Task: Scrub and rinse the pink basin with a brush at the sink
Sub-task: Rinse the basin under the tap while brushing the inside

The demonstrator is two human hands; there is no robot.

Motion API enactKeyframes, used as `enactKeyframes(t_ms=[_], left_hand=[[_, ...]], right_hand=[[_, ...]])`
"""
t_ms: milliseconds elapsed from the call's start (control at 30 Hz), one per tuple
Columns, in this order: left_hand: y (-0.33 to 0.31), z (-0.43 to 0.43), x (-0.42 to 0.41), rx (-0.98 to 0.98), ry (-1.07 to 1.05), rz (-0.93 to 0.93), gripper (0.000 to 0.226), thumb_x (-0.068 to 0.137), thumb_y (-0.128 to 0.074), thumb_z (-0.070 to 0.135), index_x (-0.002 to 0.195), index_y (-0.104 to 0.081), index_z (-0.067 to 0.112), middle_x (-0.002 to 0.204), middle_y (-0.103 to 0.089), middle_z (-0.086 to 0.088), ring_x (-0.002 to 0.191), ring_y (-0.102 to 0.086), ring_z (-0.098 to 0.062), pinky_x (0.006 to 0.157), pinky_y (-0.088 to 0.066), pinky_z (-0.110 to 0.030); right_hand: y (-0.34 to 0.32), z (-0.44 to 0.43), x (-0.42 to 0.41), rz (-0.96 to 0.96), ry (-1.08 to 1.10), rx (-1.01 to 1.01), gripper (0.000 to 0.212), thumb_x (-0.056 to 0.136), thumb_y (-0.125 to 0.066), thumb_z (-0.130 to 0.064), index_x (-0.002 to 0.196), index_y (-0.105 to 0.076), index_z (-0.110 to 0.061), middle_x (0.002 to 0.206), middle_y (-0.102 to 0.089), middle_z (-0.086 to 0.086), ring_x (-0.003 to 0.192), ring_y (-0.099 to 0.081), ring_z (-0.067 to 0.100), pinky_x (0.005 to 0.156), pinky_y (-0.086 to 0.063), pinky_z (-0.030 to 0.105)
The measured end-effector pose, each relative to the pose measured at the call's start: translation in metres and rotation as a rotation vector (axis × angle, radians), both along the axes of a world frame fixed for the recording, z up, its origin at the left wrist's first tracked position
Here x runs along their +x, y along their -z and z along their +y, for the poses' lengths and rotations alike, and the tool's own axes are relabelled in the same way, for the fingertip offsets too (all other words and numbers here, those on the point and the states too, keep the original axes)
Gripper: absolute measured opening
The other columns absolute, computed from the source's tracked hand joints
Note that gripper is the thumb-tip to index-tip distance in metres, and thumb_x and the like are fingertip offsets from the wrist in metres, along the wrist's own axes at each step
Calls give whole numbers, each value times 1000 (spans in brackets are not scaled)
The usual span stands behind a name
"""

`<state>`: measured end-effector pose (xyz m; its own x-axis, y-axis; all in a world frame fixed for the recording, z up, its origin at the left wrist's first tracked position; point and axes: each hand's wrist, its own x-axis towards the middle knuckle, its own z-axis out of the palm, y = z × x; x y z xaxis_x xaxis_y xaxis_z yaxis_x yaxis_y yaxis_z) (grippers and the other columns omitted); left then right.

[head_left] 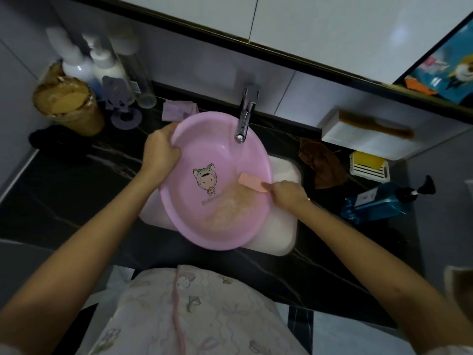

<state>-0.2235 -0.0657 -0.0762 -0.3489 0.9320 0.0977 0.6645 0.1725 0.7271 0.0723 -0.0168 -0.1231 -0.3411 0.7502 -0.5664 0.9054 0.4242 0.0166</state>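
Note:
A round pink basin [217, 149] with a cartoon figure printed inside sits tilted over the white sink [284, 226]. My left hand [160, 152] grips its far-left rim, thumb inside the bowl. My right hand [288, 192] holds a peach-coloured brush [252, 183] at the basin's right inner wall. Cloudy, foamy water pools in the basin's lower part. The chrome tap [245, 116] hangs over the basin's far edge; no stream shows from it.
Bottles and a brown cup [69, 106] stand on the black counter at back left. A brown cloth [322, 162], a soap dish [368, 166] and a blue pump bottle [381, 201] lying on its side are to the right. A white box with a comb [376, 128] sits behind them.

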Motion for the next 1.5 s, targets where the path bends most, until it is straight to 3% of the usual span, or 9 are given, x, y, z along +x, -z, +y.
enactKeyframes(t_ms=[133, 267, 333, 400, 633, 967, 1033, 1133, 1500], left_hand=[[1, -2, 0, 0, -4, -26, 52, 78, -49, -13, 125, -57, 8, 108, -65, -14, 96, -61, -25, 76, -44, -26], [1, -2, 0, 20, 4, -38, 53, 77, -49, -13, 125, -57, 8, 109, -65, -14, 95, -60, -22, 77, -45, -25], [1, -3, 0, 27, 9, -38, 53, 77, -49, -13, 125, -57, 8, 108, -65, -14, 95, -60, -22, 76, -44, -25], [1, -3, 0, 32, 9, -35, 51, 79, -49, -12, 125, -57, 9, 107, -65, -13, 93, -58, -17, 75, -44, -23], [2, -3, -3, 50, 42, -55, 45, 81, -50, -9, 122, -58, 9, 104, -65, -10, 92, -59, -15, 71, -41, -11], [0, -3, -2, 33, 19, -45, 53, 77, -48, -13, 125, -58, 9, 106, -66, -12, 90, -57, -14, 72, -42, -19], [0, -4, -4, 25, 18, -51, 55, 77, -47, -14, 126, -57, 10, 107, -66, -11, 90, -56, -13, 72, -42, -20], [0, -4, -4, 22, 13, -47, 56, 77, -48, -14, 126, -57, 10, 108, -66, -12, 91, -56, -14, 74, -42, -22], [0, -6, -2, 19, 11, -55, 55, 78, -47, -14, 128, -55, 8, 110, -64, -14, 94, -56, -18, 76, -43, -25]], right_hand=[[14, -45, -12, 197, 194, -269, 29, 99, -40, -30, 118, -58, -19, 111, -61, 4, 93, -61, 21, 84, -52, 32], [-4, -84, -33, 366, 211, -510, 41, 97, -38, -13, 137, -50, -17, 134, -53, 0, 114, -55, 20, 100, -43, 26], [-17, -94, -50, 474, 390, -642, 43, 97, -38, -10, 138, -48, -18, 112, -63, 3, 88, -58, 15, 75, -49, 16], [-29, -100, -68, 581, 586, -780, 40, 99, -41, -14, 137, -50, -22, 69, -49, -2, 52, -40, 8, 41, -33, 14], [-43, -102, -90, 780, 880, -1057, 36, 99, -40, -24, 132, -52, -30, 57, -36, -4, 36, -26, 4, 30, -18, 13], [3, -37, -16, 269, 449, -549, 33, 96, -45, -20, 126, -57, -13, 72, -56, 3, 47, -40, 11, 43, -31, 22], [9, -19, -14, 193, 294, -319, 30, 98, -43, -29, 118, -61, -14, 99, -64, 5, 71, -59, 17, 61, -46, 24], [15, -11, -11, 118, 97, -38, 41, 101, -32, -32, 139, -43, -22, 121, -56, 10, 104, -58, 26, 75, -43, 27], [35, -10, -6, 119, -68, -130, 36, 100, -36, -32, 130, -53, -19, 116, -58, 8, 91, -58, 21, 74, -46, 27]])
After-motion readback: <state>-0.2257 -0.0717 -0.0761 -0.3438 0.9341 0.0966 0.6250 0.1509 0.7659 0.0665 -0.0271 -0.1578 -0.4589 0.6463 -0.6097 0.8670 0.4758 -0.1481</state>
